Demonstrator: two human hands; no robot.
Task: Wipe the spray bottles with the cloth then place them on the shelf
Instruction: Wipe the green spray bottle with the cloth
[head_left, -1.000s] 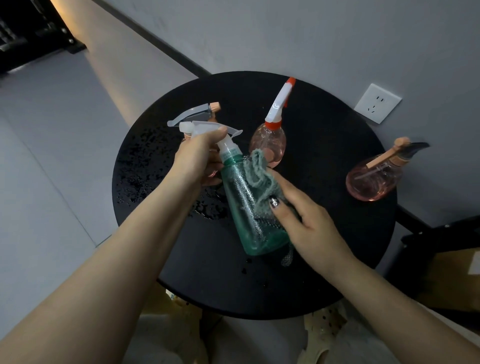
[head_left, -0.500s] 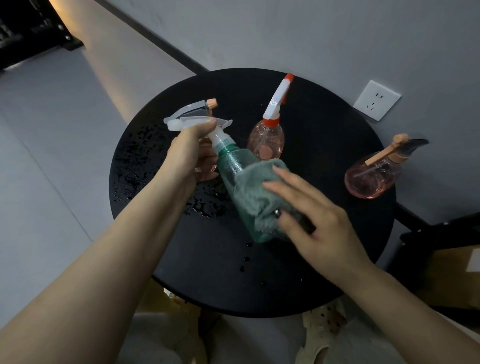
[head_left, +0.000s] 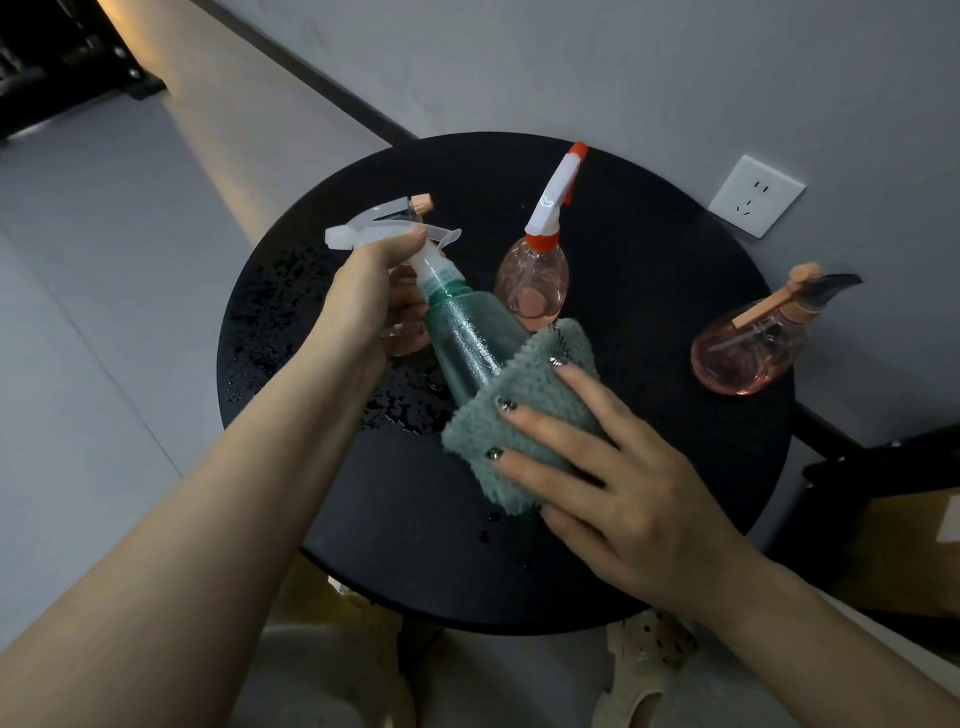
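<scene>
Over the table (head_left: 675, 291), my left hand (head_left: 363, 301) holds the tilted bottle (head_left: 467, 338) by its neck, my right hand (head_left: 613, 483) pressing the cloth (head_left: 519, 415) over its lower end. Behind it stands a second bottle (head_left: 532, 280); a third (head_left: 410, 210) is mostly hidden behind my left hand. A fourth bottle (head_left: 748, 348) sits far right, near the wall socket (head_left: 756, 196).

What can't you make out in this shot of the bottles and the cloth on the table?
Head view only:
- Lower part of the green spray bottle: wrapped by the cloth under the right hand.
- Body of the pink bottle behind the left hand: mostly hidden by that hand and the green bottle; only its trigger head shows clearly.
- The shelf: not in view.
- Droplets on the black table: too small to count.
</scene>
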